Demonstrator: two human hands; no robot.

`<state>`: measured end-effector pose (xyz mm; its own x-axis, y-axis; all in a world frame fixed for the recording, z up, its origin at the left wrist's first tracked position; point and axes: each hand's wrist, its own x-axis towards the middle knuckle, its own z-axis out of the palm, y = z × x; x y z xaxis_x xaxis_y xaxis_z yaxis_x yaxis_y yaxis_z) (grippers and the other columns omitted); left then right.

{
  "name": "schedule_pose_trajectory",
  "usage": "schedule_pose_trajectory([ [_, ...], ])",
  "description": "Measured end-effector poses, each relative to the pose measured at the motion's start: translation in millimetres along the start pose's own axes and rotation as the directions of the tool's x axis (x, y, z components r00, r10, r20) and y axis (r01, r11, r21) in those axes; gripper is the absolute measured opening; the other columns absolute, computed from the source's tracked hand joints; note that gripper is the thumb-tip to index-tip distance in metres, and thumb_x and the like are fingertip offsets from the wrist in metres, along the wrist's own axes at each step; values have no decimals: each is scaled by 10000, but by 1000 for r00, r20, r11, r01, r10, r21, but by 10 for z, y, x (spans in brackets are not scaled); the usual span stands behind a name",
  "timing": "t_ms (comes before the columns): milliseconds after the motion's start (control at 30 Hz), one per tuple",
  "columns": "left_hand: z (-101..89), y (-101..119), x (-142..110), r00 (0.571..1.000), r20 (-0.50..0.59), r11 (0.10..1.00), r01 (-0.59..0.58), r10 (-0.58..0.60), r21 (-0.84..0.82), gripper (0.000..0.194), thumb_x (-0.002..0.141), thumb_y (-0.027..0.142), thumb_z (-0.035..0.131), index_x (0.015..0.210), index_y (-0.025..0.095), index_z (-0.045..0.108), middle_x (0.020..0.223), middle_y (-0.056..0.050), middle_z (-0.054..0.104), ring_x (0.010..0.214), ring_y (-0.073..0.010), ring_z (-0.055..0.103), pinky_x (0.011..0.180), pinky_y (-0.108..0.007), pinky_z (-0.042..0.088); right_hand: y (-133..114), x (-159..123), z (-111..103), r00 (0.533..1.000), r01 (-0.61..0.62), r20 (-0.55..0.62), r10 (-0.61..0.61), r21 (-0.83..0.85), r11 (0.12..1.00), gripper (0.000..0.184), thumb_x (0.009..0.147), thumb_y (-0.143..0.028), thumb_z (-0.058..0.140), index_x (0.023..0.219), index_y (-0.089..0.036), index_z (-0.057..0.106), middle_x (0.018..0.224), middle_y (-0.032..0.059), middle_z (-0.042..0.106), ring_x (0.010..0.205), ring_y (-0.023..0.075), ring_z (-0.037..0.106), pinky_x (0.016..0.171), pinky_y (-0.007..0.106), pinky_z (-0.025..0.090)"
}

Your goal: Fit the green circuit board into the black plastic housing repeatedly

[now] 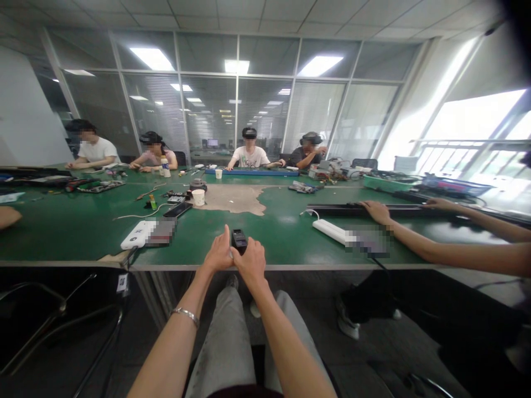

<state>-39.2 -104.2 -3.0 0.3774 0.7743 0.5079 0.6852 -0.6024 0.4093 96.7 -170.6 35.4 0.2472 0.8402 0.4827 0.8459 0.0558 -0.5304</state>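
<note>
A small black box-shaped device (239, 240) with a greyish panel on its upper face is at the table's near edge, between my two hands. My right hand (252, 260) is closed around its right and near side, with the thumb pointing across toward the left. My left hand (218, 253) is beside the device on the left, one finger stretched upward and a narrow gap between that finger and the box. The two hands meet at the thumbs. My left hand's other fingers are largely hidden, as is the lower part of the device.
On the green table (286, 249), a white power bank (138, 235) lies left and a long white device (334, 232) right. A paper cup (198, 197) stands ahead. A neighbour's hand (376, 211) rests on a long black bar (336, 210). Several people sit opposite.
</note>
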Motion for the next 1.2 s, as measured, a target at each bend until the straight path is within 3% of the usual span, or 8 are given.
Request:
schedule_pose_trajectory([
  [167, -12, -8, 15, 999, 39, 999, 5, -4, -35, 1142, 704, 318, 640, 1514, 81, -130, 1428, -232, 447, 1274, -347, 471, 1065, -537, 349, 5, 15, 3, 1000, 14, -24, -12, 70, 997, 272, 794, -386, 651, 946, -161, 627, 924, 120, 658, 914, 257, 593, 812, 323, 420],
  [433, -19, -8, 18, 999, 40, 996, -11, 15, -86, 1206, 726, 393, 697, 1509, 162, -190, 1371, -163, 530, 1238, -318, 501, 1056, -526, 358, -55, 142, -156, 993, 53, -112, -35, 165, 985, 335, 830, -448, 612, 1014, -169, 628, 964, 100, 669, 935, 238, 600, 830, 310, 425],
  [700, -17, -7, 28, 997, 58, 996, 62, -58, -59, 1201, 691, 621, 732, 1543, 129, 43, 1452, -205, 436, 1328, -358, 410, 1090, -491, 328, 282, 159, -279, 987, -5, -157, 29, 152, 988, 321, 841, -438, 578, 1005, -170, 645, 931, 98, 680, 907, 238, 615, 798, 304, 428],
  [967, -21, -17, 39, 996, 69, 997, 63, -60, -49, 1186, 686, 585, 746, 1544, 137, 61, 1448, -198, 448, 1330, -353, 421, 1089, -487, 326, 547, 139, -182, 991, -45, -122, 53, 67, 997, 332, 806, -405, 613, 1010, -145, 648, 942, 137, 669, 915, 271, 602, 827, 341, 421],
  [1067, -23, -11, 41, 995, 80, 997, 69, -65, -43, 1187, 687, 577, 748, 1542, 118, 64, 1452, -206, 441, 1331, -357, 416, 1092, -484, 323, 609, 105, -144, 993, -40, -106, 43, 37, 999, 386, 786, -395, 636, 1059, -123, 641, 982, 159, 661, 953, 289, 588, 864, 364, 413],
  [1200, -18, -16, 50, 995, 76, 996, 73, -69, -49, 1183, 679, 578, 750, 1542, 128, 76, 1448, -207, 446, 1330, -357, 422, 1091, -489, 322, 658, 71, -104, 992, -31, -122, 33, 24, 999, 632, 763, -437, 663, 1257, -60, 545, 1130, 214, 622, 1056, 320, 552, 912, 396, 399],
])
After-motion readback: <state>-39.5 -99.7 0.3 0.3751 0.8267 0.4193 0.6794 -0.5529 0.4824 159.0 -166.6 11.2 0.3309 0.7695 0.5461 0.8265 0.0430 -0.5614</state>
